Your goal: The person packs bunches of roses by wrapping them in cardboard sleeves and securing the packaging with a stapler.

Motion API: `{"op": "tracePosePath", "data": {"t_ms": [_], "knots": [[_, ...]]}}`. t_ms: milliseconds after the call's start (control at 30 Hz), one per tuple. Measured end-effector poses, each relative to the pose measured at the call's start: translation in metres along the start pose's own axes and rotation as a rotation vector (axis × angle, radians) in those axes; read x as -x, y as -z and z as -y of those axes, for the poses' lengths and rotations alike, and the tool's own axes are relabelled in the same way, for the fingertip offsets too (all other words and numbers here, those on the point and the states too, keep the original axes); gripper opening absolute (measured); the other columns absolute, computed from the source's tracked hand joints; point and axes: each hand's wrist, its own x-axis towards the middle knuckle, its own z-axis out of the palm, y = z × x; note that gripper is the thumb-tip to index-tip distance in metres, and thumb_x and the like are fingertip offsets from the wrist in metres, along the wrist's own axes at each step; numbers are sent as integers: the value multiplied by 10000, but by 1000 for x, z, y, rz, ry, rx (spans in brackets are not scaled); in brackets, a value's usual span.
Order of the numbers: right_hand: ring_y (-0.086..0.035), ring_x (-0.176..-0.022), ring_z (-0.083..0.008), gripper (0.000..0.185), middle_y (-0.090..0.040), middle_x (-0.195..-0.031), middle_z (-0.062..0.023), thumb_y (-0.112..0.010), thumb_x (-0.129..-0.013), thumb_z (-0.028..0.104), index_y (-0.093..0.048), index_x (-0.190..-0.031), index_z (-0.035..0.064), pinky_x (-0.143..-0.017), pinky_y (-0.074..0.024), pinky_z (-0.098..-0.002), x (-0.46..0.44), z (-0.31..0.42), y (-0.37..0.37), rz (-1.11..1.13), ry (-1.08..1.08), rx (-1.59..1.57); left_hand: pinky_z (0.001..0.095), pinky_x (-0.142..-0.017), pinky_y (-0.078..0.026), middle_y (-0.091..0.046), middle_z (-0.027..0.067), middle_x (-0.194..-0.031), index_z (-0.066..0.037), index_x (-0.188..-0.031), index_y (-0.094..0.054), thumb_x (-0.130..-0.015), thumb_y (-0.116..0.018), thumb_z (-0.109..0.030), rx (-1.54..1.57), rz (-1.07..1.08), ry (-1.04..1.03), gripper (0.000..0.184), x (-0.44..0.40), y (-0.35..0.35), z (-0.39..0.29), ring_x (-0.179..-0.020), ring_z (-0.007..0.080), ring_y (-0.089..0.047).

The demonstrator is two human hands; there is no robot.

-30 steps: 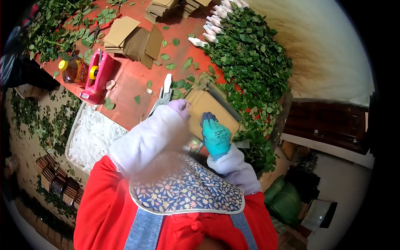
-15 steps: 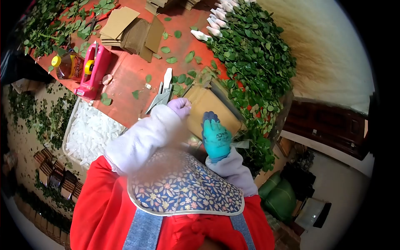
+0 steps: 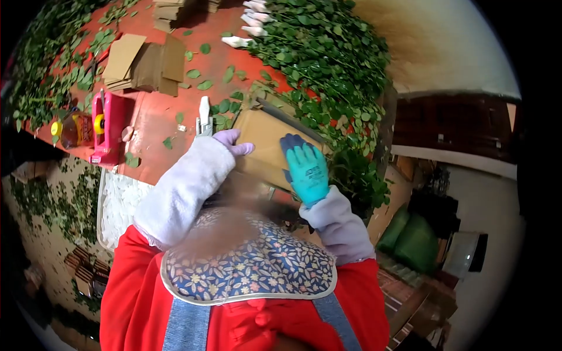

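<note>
A brown cardboard sheet (image 3: 266,137) lies at the table's near edge, a dark bar along its far side. My left hand (image 3: 235,143), in a lilac glove, is at the sheet's left edge with thumb and fingers apart. On the right part of the cardboard, my right hand (image 3: 305,168) rests flat in a teal and dark-blue glove, fingers stretched out. A grey metal hand tool with a white handle (image 3: 204,117) lies just beyond my left hand, partly hidden by the sleeve.
Leafy rose stems (image 3: 328,64) with white-wrapped heads are heaped at the far right. A pink tape dispenser (image 3: 108,128), a yellow-capped bottle (image 3: 76,130) and stacked cardboard pieces (image 3: 146,67) stand left. A tub of white pieces (image 3: 120,202) is below the table's edge.
The view has shifted, so the table things appear further left. My left hand has gone from closed to fingers apart. My right hand still lies on the cardboard, fingers more spread.
</note>
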Motion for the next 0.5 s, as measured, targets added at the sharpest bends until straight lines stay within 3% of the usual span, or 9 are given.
{"op": "tracePosePath", "data": {"t_ms": [33,67,100,133,200,267,333,467,500], "knots": [[-495,-1187,-300,593,-540,-1269,-126,-669,-750,230,-495,-1286,47,-1007,-358,-431,15,-9,-5,71,-77,39,294,-856,-466,-674,71,-1042,-9,-1239,-564,-877,-686,-297,101,34,-53,478,-26,-15,37,-938,144,-601],[-485,-1196,-316,598,-539,-1264,-135,-672,-749,231,-489,-1286,42,-1022,-347,-440,32,-20,-16,142,-156,73,294,-864,-469,-671,48,-1055,-10,-1244,-563,-881,-688,-257,98,27,-39,456,-15,-9,24,-949,136,-596],[-497,-1169,-350,565,-549,-1231,-155,-654,-763,208,-498,-1274,25,-1026,-357,-444,52,-30,-25,70,-236,75,294,-867,-471,-670,43,-1061,-12,-1243,-564,-884,-686,-242,209,87,-63,443,-12,-9,17,-953,136,-596],[-556,-1077,-317,481,-596,-1157,-144,-615,-804,169,-522,-1252,23,-971,-407,-425,64,-41,-39,-32,-219,180,294,-869,-473,-669,39,-1067,-14,-1242,-566,-886,-684,-227,338,130,-79,431,-10,-5,17,-957,136,-596],[-598,-972,-276,394,-638,-1067,-125,-572,-831,133,-560,-1209,23,-909,-446,-404,85,-58,-39,-71,-418,36,291,-855,-484,-667,34,-1072,-18,-1244,-566,-885,-684,-202,336,147,-127,420,-11,-5,23,-955,132,-601],[-608,-931,-249,338,-654,-1023,-107,-555,-847,124,-588,-1171,29,-874,-458,-395,93,-56,-45,-10,-453,71,283,-837,-492,-670,40,-1070,-17,-1244,-568,-884,-683,-196,411,186,-99,418,-11,-1,20,-946,125,-607],[-606,-930,-254,341,-653,-1016,-104,-562,-841,121,-588,-1168,27,-897,-446,-399,91,-49,-39,-241,-373,93,280,-831,-496,-670,36,-1069,-16,-1237,-573,-882,-685,-181,437,188,-117,408,-12,-4,24,-937,119,-608],[-558,-1100,-277,480,-600,-1194,-109,-577,-791,99,-538,-1266,36,-1000,-364,-493,109,-45,-26,-192,-441,122,282,-817,-499,-678,40,-1038,-23,-1236,-577,-878,-688,-159,465,151,-98,398,-8,-5,17,-908,117,-611],[-510,-1182,-290,506,-564,-1262,-112,-582,-780,110,-533,-1280,42,-1011,-332,-541,126,-46,-30,-145,-498,148,282,-807,-501,-680,43,-1025,-20,-1225,-581,-878,-690,-164,340,122,-72,392,-15,-8,26,-892,117,-611]]}}
